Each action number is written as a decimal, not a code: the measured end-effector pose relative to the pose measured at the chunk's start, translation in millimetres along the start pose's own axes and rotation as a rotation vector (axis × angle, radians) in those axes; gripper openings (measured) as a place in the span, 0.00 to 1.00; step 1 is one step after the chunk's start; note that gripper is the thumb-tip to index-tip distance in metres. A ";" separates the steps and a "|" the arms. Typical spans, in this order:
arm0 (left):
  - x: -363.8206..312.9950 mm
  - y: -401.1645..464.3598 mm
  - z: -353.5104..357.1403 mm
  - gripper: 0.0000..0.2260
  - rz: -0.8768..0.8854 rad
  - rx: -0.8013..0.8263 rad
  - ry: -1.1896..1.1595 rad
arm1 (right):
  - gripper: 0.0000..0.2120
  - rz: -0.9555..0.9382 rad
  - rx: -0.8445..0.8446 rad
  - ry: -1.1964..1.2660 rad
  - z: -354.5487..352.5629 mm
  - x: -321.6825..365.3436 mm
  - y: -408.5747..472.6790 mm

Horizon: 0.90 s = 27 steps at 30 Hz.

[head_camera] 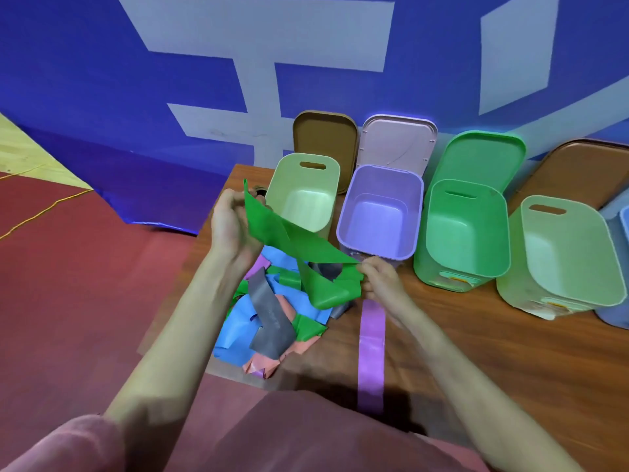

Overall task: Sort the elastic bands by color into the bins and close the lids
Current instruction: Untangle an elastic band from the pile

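No brand or label txt can be read: small orange-and-white stickers are seen low on the front walls of the green bin [466, 233] and the rt pale-green bin [565, 253], too blurred to make out. Large white strokes are painted on the blue backdrop [102, 97] behind; no char can be identified w/ certainty.

A green elastic band [296, 243], flat, wide and matte, is held stretched betw. both hands above the table [476, 352]. Its upper end is pinched in the left hand [235, 219], fingers curled round it; the lower end, folded into a loop, is gripped by the right hand [381, 284].

Below it a pile of bands [269, 318] lies on the table's left part: blue, grey, green, pink and purple pcs, overlapping. A purple band [371, 349] is laid out straight, apart from the pile, running toward the near edge.

Along the back, four bins are lined up w/ lids raised: a left pale-green bin [303, 195] w/ brown lid [325, 144], a lilac bin [381, 212] w/ pinkish lid [398, 144], the green bin w/ green lid [483, 158], then the rt pale-green bin w/ brown lid [578, 168]. A blue bin [617, 267] is cut off at the rt edge.
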<state>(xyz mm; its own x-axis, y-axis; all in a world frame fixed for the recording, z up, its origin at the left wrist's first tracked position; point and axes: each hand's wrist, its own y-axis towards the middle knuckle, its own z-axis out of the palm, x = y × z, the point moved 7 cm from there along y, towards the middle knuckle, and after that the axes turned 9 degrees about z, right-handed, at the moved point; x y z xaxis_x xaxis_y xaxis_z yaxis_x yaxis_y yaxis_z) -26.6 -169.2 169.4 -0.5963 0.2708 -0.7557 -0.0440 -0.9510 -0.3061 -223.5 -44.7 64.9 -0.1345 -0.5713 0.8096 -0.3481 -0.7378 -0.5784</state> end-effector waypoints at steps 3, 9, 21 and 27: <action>15.9 -4.6 11.1 0.08 -0.055 0.087 -0.053 | 0.05 0.056 0.008 0.222 -12.8 -10.2 -10.2; 44.3 -16.9 30.1 0.14 -0.211 0.148 -0.120 | 0.07 -0.043 -0.060 0.079 -49.4 -28.0 -19.5; 56.4 -62.8 98.8 0.15 -0.278 0.401 0.077 | 0.39 -0.180 0.116 -0.116 -34.8 -34.1 -26.3; 59.8 -67.6 113.3 0.14 -0.267 0.449 0.098 | 0.30 -0.343 -0.002 -0.111 -37.1 -14.5 -29.2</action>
<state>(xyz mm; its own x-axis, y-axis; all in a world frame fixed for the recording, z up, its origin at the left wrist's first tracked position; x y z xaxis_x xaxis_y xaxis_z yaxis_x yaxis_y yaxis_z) -150.1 -105.6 210.5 -0.4409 0.5045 -0.7423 -0.5360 -0.8114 -0.2331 -245.9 -1.5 73.8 0.0924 -0.3261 0.9408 -0.3574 -0.8927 -0.2743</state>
